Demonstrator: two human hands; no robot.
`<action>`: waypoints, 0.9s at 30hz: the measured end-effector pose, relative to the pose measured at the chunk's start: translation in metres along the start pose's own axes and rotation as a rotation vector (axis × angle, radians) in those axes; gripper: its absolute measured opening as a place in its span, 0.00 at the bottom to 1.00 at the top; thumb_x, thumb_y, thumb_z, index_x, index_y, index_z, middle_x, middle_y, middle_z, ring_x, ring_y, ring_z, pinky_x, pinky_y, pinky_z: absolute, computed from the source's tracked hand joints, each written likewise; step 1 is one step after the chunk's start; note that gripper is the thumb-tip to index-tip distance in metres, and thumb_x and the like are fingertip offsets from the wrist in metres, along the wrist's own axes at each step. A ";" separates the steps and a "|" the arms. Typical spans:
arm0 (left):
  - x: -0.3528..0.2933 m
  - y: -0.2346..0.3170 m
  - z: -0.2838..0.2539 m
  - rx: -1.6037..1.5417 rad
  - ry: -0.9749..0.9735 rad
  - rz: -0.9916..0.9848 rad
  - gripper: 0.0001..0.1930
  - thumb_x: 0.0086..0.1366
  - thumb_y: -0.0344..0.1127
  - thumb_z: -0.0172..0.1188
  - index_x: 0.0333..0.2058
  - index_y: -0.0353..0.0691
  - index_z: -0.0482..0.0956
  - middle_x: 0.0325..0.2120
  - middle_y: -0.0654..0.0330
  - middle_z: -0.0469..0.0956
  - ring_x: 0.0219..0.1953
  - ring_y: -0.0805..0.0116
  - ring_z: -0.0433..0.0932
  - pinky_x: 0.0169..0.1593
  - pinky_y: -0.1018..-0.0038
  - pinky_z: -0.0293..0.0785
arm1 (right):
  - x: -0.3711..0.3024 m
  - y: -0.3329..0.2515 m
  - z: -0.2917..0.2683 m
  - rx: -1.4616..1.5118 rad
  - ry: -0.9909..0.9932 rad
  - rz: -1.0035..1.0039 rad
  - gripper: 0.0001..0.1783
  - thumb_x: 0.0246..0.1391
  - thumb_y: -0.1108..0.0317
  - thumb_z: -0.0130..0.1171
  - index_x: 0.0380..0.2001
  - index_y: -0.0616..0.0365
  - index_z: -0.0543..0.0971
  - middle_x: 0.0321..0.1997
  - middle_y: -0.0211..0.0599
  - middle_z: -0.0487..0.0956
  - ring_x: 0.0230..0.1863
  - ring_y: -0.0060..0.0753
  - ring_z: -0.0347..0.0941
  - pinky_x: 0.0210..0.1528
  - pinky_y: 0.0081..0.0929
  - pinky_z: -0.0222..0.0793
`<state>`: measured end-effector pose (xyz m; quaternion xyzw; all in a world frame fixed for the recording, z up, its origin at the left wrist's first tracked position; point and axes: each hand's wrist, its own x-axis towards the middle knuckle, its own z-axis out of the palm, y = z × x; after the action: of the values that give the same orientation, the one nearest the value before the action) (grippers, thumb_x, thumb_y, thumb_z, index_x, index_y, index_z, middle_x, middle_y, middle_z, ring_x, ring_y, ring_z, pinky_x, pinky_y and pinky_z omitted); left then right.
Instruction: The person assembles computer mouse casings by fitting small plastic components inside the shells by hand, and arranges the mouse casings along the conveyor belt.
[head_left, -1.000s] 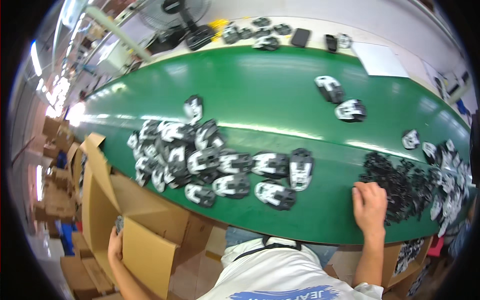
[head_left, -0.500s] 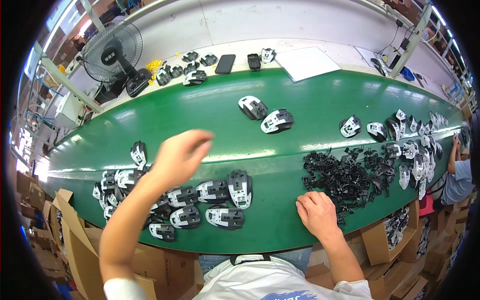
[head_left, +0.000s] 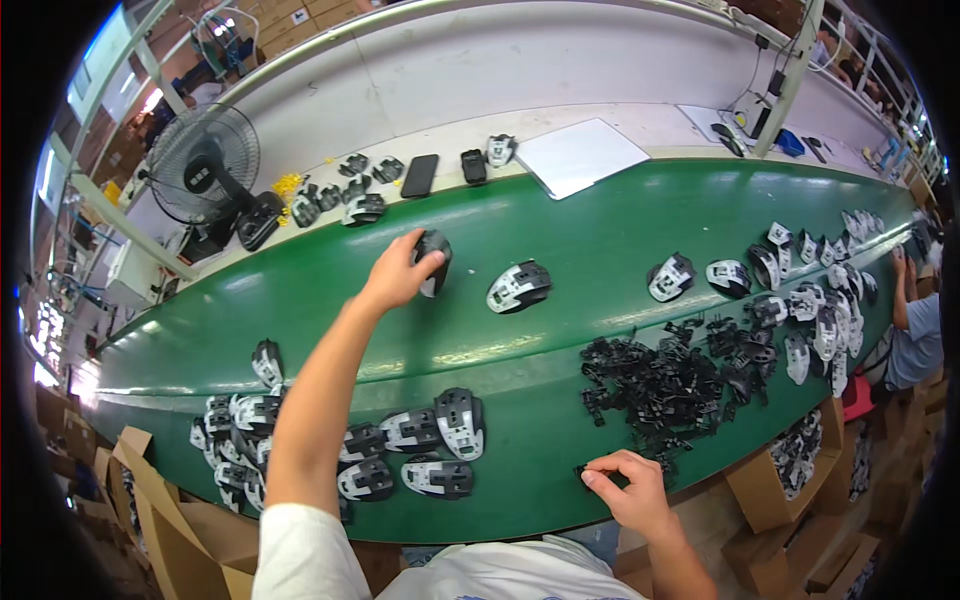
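Note:
Above the green work surface, my left hand (head_left: 396, 275) is closed on a computer mouse shell (head_left: 434, 262), tipped up on edge with its dark side showing. To the right of it another white-and-black mouse shell (head_left: 519, 287) lies flat on the green. My right hand (head_left: 634, 490) is near the front edge, thumb and fingers pinched on a small black plastic part (head_left: 581, 473) that mostly hides in the grip. Just beyond that hand spreads a heap of small black plastic parts (head_left: 655, 385).
Several mouse shells (head_left: 437, 478) are grouped at front left, more (head_left: 826, 325) at the right. On the back ledge are a fan (head_left: 205, 175), a black phone (head_left: 420, 176) and a white board (head_left: 580, 157). Cardboard boxes (head_left: 745, 490) stand below the front edge. A co-worker (head_left: 915, 340) is at far right.
My left hand has reached forward and taken one of the two mouse shells at the middle. My right hand has come nearer the front edge, now pinching a small black part. The view has shifted.

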<state>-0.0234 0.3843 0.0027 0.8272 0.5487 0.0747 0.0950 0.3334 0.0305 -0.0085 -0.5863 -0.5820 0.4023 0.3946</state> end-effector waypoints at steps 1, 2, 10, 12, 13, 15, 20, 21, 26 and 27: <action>-0.018 0.003 -0.004 -0.579 0.072 -0.166 0.34 0.75 0.50 0.65 0.73 0.41 0.68 0.63 0.52 0.79 0.65 0.52 0.78 0.67 0.52 0.75 | 0.005 -0.006 0.003 0.010 0.012 -0.139 0.06 0.60 0.71 0.76 0.39 0.59 0.89 0.38 0.41 0.91 0.34 0.34 0.88 0.39 0.27 0.82; -0.038 0.012 -0.004 -1.161 0.137 -0.331 0.33 0.78 0.51 0.62 0.73 0.40 0.69 0.65 0.54 0.78 0.66 0.55 0.78 0.66 0.53 0.76 | 0.010 -0.013 0.006 0.018 0.013 -0.134 0.06 0.60 0.71 0.76 0.39 0.59 0.89 0.38 0.41 0.91 0.34 0.34 0.88 0.39 0.27 0.82; -0.213 0.143 0.000 -2.300 -0.055 -0.054 0.38 0.81 0.55 0.48 0.77 0.34 0.60 0.72 0.47 0.69 0.68 0.51 0.76 0.72 0.53 0.73 | 0.070 -0.100 0.052 0.217 -0.069 -0.494 0.10 0.54 0.76 0.78 0.39 0.59 0.88 0.36 0.36 0.89 0.34 0.35 0.85 0.39 0.30 0.80; -0.236 0.152 0.003 -2.211 -0.148 -0.027 0.40 0.81 0.57 0.45 0.79 0.33 0.57 0.77 0.45 0.61 0.72 0.50 0.71 0.74 0.55 0.70 | 0.077 -0.107 0.060 0.169 -0.022 -0.582 0.12 0.53 0.77 0.79 0.39 0.58 0.87 0.36 0.35 0.88 0.33 0.35 0.83 0.37 0.31 0.78; -0.243 0.161 0.001 -2.201 -0.136 -0.035 0.38 0.82 0.57 0.43 0.78 0.34 0.59 0.79 0.45 0.57 0.73 0.50 0.70 0.75 0.55 0.68 | 0.079 -0.106 0.063 0.020 0.030 -0.669 0.12 0.52 0.76 0.80 0.39 0.57 0.87 0.35 0.34 0.88 0.31 0.35 0.81 0.35 0.32 0.75; -0.252 0.170 0.002 -2.210 -0.134 -0.054 0.35 0.83 0.54 0.39 0.78 0.37 0.63 0.82 0.46 0.49 0.75 0.52 0.68 0.78 0.54 0.63 | 0.078 -0.099 0.072 -0.123 0.108 -0.793 0.13 0.49 0.76 0.81 0.37 0.56 0.87 0.34 0.32 0.86 0.28 0.34 0.76 0.32 0.32 0.69; -0.258 0.178 0.020 -2.320 -0.179 -0.136 0.33 0.84 0.53 0.38 0.78 0.39 0.62 0.83 0.53 0.49 0.77 0.53 0.65 0.79 0.54 0.61 | 0.057 -0.093 0.080 -0.145 0.177 -0.654 0.11 0.50 0.74 0.80 0.36 0.54 0.88 0.29 0.31 0.81 0.27 0.35 0.77 0.32 0.33 0.70; -0.257 0.181 0.020 -2.254 -0.180 -0.143 0.33 0.84 0.52 0.39 0.78 0.39 0.62 0.83 0.54 0.49 0.77 0.54 0.65 0.79 0.54 0.60 | 0.053 -0.094 0.080 -0.040 0.145 -0.508 0.10 0.51 0.74 0.79 0.36 0.54 0.87 0.29 0.32 0.81 0.26 0.34 0.77 0.30 0.32 0.70; -0.256 0.191 0.019 -2.312 -0.201 -0.151 0.37 0.83 0.52 0.40 0.82 0.38 0.49 0.71 0.58 0.71 0.73 0.63 0.70 0.77 0.60 0.61 | 0.046 -0.078 0.076 -0.058 0.115 -0.521 0.10 0.52 0.74 0.79 0.36 0.57 0.87 0.30 0.34 0.81 0.24 0.35 0.78 0.27 0.32 0.71; -0.257 0.190 0.022 -2.336 -0.220 -0.148 0.36 0.84 0.51 0.39 0.82 0.38 0.50 0.71 0.58 0.70 0.72 0.64 0.70 0.77 0.61 0.61 | 0.046 -0.080 0.072 -0.144 0.108 -0.581 0.11 0.51 0.74 0.79 0.38 0.57 0.88 0.30 0.33 0.82 0.27 0.36 0.79 0.30 0.34 0.72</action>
<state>0.0525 0.0736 0.0220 0.2059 0.1826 0.4551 0.8469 0.2369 0.0774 0.0389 -0.4422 -0.7306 0.1983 0.4810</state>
